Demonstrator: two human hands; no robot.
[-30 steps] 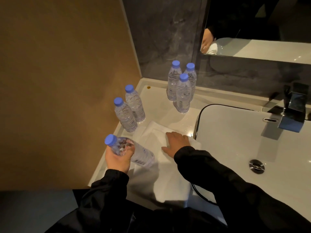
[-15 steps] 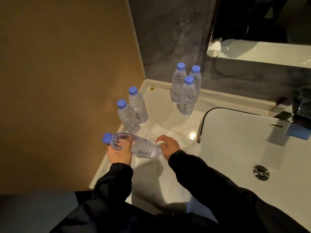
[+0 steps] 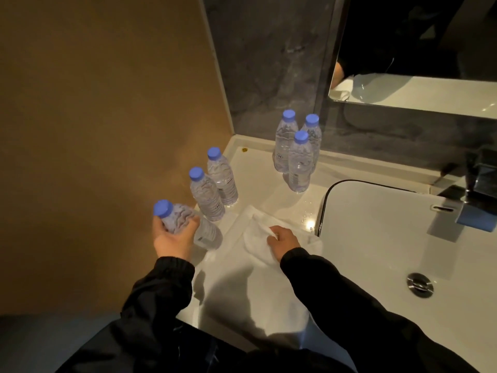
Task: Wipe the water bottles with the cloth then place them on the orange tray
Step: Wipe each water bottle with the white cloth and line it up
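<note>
My left hand point(image 3: 173, 236) grips a clear water bottle point(image 3: 207, 234) with a blue cap, tilted over the counter's left edge. A white cloth point(image 3: 250, 273) lies spread on the white counter point(image 3: 258, 168), and my right hand point(image 3: 282, 242) pinches a bunched fold of it. Two more bottles point(image 3: 207, 195) stand upright by the left wall. Three bottles point(image 3: 297, 152) stand grouped at the back near the dark wall. No orange tray is in view.
A white sink basin point(image 3: 390, 238) with a metal drain point(image 3: 420, 285) fills the right side, with a dark faucet point(image 3: 478, 189) behind it. A mirror point(image 3: 416, 63) hangs above. A brown wall closes off the left.
My right hand went from lying flat on the cloth to pinching up a fold of it. My left hand has tipped the held bottle more upright.
</note>
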